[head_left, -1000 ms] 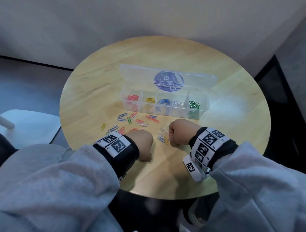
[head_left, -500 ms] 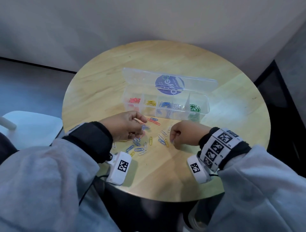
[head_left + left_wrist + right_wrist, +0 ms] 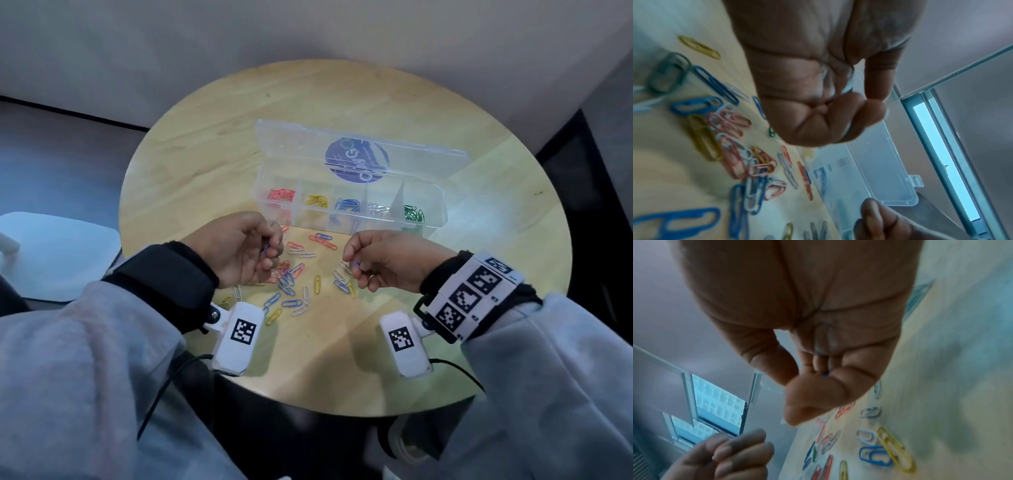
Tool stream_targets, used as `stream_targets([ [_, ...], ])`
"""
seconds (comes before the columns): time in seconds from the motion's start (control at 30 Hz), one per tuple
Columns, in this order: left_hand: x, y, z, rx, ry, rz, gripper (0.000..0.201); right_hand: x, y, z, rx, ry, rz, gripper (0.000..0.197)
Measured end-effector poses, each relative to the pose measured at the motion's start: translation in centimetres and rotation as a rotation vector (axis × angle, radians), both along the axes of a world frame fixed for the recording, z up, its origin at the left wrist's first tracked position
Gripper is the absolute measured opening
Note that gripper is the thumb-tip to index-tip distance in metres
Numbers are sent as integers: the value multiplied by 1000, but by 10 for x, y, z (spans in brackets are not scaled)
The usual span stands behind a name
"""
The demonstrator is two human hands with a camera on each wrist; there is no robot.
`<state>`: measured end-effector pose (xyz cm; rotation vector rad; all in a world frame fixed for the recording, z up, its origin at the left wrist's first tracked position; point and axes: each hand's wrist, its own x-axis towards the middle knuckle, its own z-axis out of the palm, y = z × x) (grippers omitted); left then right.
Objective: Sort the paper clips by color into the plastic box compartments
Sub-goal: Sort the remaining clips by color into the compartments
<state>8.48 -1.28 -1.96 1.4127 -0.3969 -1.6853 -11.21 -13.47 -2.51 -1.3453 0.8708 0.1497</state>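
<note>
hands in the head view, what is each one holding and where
Left hand and right hand each pinch a blue paper clip at the fingertips; which part is hidden.

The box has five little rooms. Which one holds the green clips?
The compartment at the right end of the box. The others, from the left, hold red, yellow, blue and white clips.

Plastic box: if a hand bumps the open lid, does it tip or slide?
Plastic box is thin, clear, holding only a few clips per compartment, so probably light and apt to slide on the smooth table. Its open lid leans back, likely shifting weight rearward, so it may tip.
</note>
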Motion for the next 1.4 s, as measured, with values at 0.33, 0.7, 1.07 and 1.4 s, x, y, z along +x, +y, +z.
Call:
stream_targets([
  [0.33, -22, -5, -2, 119, -1008, -673, 13, 3, 12, -4, -663, 328, 423, 12],
  [0.7, -41, 1, -5, 121, -1289, -852, 15, 9, 17, -16, -812, 344, 494, 20],
  [1.07, -46, -2, -12, 96, -1344, -864, 9, 11, 20, -14, -845, 385, 550, 8],
  [1.4, -27, -2, 3, 64, -1026, -678, 20, 6, 19, -9, -788, 345, 528, 14],
])
